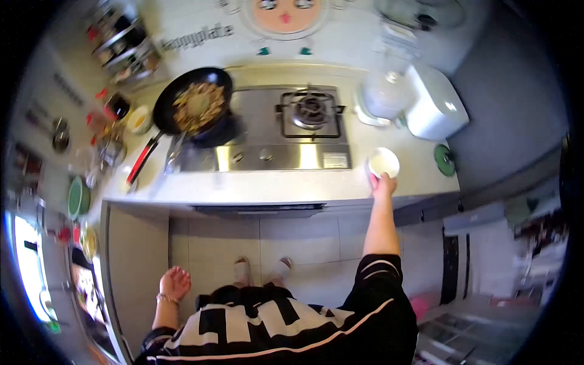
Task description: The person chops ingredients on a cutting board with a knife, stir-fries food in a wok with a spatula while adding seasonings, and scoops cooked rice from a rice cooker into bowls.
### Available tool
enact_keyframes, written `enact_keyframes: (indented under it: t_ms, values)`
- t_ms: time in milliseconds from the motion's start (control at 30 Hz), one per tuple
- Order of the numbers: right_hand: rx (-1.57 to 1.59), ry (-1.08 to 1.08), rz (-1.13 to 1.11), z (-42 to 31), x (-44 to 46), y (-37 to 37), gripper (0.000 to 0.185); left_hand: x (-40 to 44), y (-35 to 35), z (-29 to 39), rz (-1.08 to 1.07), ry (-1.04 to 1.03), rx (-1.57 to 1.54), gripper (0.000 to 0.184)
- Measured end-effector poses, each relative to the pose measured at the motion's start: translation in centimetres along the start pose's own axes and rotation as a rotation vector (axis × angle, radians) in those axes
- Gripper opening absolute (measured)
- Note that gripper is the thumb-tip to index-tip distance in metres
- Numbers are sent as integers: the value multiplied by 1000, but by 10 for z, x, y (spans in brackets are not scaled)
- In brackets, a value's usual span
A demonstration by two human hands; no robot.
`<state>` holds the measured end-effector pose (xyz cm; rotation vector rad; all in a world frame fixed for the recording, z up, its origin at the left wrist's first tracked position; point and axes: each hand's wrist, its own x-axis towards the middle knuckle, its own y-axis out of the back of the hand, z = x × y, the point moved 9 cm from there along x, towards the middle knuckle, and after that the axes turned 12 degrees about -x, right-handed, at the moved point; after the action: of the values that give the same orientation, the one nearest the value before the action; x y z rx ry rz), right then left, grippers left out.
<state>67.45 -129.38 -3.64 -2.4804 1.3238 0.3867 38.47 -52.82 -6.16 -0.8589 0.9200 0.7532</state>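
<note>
A white bowl (384, 162) rests at the counter's front edge, right of the stove, and my right hand (383, 183) grips its near rim. What the bowl holds looks pale and cannot be made out. Down at the lower left my left hand (175, 282) hangs away from the counter, fingers loosely apart, with nothing in it. A black wok (163, 108) with a red and black handle sits over the left burner, with browned sliced food (199, 107) inside.
The steel stove (255, 121) has a bare right burner (311, 110). Behind the bowl stand a clear-topped appliance (386, 97) and a white box-shaped one (435, 102). A green lid (444, 160) lies at right. Bottles and a small bowl (139, 120) are left of the wok.
</note>
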Motion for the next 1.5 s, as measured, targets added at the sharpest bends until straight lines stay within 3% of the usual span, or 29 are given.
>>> enact_keyframes:
  t_ms: [67, 133, 167, 200, 367, 533, 700, 867, 933, 1133, 1200, 1333, 1400, 1433, 1500]
  values:
    - [20, 25, -2, 21, 18, 11, 48, 12, 12, -9, -81, 33, 2, 25]
    - [9, 119, -294, 12, -10, -11, 57, 4, 10, -18, -104, 46, -90, 30]
    - [-68, 53, -300, 25, -7, -8, 58, -18, -11, -20, -126, 67, -70, 29]
    - [-75, 67, -444, 24, -25, -20, 59, -23, -5, -20, -18, 41, -96, 27]
    - [-218, 17, -676, 31, -199, -86, 56, -17, 28, 8, -23, 14, -139, 22]
    - [-223, -166, -949, 110, -369, -162, 49, 5, 95, 53, -90, 10, -238, 18]
    - [-253, -408, -1314, 203, -603, -254, 46, 30, 187, 130, -130, -3, -375, 20]
    - [-399, -706, -1665, 293, -831, -326, 52, 27, 304, 209, -13, -133, -546, 28]
    - [-463, -771, -1711, 331, -899, -355, 55, 11, 350, 229, 47, -170, -625, 34]
    - [-528, -657, -1986, 381, -1087, -449, 57, -16, 480, 231, 195, -325, -966, 34]
    - [-489, -560, -2000, 396, -1129, -480, 55, -20, 504, 212, 203, -333, -1063, 29]
    - [-732, 147, -1900, 433, -1179, -540, 53, -31, 526, 173, 211, -335, -1235, 19]
    - [-756, 967, -1884, 443, -1209, -569, 65, -29, 531, 152, 239, -326, -1282, 18]
    - [-755, 1402, -1734, 427, -1230, -567, 72, -32, 531, 146, 262, -314, -1297, 18]
    - [-787, 1526, -1760, 424, -1260, -561, 72, -34, 532, 140, 285, -300, -1318, 18]
